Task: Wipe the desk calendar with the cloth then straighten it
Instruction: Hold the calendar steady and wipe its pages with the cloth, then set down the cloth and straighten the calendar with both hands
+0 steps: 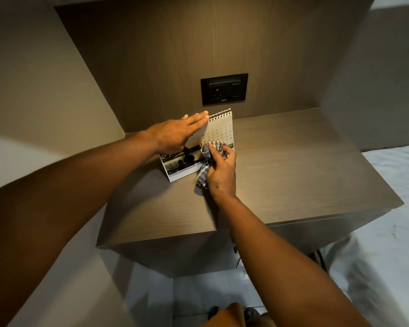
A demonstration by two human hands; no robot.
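Note:
A spiral-bound desk calendar (219,128) stands tilted on the brown wooden bedside table (293,166), its white date page facing me and a dark photo strip along the bottom. My left hand (180,133) lies flat, fingers straight and together, over the calendar's upper left part, fingertips at the spiral binding. My right hand (221,171) grips a bunched blue-and-white striped cloth (207,161) and presses it against the lower right of the calendar's front. The cloth's tail hangs down to the tabletop.
A black wall socket plate (224,88) sits on the wooden back panel just above the calendar. A white bed sheet (392,208) lies to the right of the table. A wall closes the left side. Tiled floor shows below the table's front edge.

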